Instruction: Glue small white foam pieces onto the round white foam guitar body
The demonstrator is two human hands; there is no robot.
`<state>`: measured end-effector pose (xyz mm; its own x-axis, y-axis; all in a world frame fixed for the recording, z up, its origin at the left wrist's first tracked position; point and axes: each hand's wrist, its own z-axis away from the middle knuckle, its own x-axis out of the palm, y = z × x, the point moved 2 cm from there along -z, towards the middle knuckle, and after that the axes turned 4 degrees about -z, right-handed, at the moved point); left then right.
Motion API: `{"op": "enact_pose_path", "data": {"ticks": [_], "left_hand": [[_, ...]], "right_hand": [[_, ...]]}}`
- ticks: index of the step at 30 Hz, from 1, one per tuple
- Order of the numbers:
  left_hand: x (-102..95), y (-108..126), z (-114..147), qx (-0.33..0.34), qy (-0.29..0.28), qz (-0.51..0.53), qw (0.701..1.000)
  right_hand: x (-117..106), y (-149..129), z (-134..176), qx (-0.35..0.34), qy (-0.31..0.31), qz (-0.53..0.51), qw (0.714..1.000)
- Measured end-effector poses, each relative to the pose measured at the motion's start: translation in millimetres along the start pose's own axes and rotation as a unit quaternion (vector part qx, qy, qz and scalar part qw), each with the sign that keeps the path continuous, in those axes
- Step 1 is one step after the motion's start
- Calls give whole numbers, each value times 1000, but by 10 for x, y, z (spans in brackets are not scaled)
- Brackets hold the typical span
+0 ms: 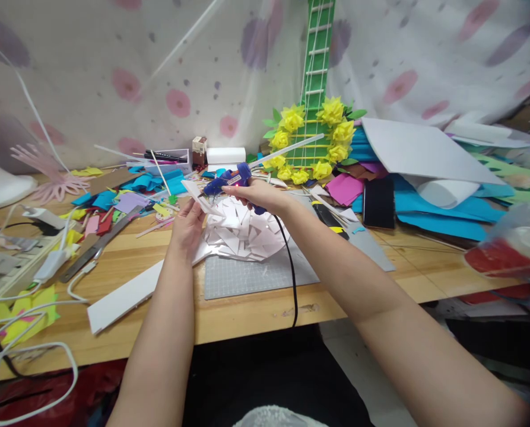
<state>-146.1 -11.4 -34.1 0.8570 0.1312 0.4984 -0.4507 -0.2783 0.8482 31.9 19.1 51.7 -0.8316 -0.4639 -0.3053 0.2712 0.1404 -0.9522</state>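
Note:
In the head view my right hand [260, 194] is wrapped round a blue hot glue gun [229, 179], with a long clear glue stick [286, 150] jutting from its back. Its nozzle points left at a small folded white paper piece [196, 194]; whether they touch I cannot tell. My left hand [188, 224] pinches that piece from below. Under both hands lies a heap of overlapping white paper pieces [247, 234], on a grey cutting mat [242, 284]. A long white strip [126, 295] stretches out to the left, partly behind my left forearm.
A green paper guitar shape with yellow flowers [331, 112] stands at the back. Blue and white sheets [443, 201] and a dark phone [378, 203] are on the right. Paper scraps, a metal ruler [100, 244] and white cables [37, 350] crowd the left. The gun's black cord [293, 279] hangs over the table's front edge.

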Motion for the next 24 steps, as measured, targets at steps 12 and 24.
{"op": "enact_pose_path", "data": {"ticks": [12,24], "left_hand": [[13,29,9,5,0,15,1000],[-60,48,-29,9,41,44,998]], "right_hand": [[-25,8,37,2,-22,17,1000],[-425,347,196,-14,57,-84,995]]}}
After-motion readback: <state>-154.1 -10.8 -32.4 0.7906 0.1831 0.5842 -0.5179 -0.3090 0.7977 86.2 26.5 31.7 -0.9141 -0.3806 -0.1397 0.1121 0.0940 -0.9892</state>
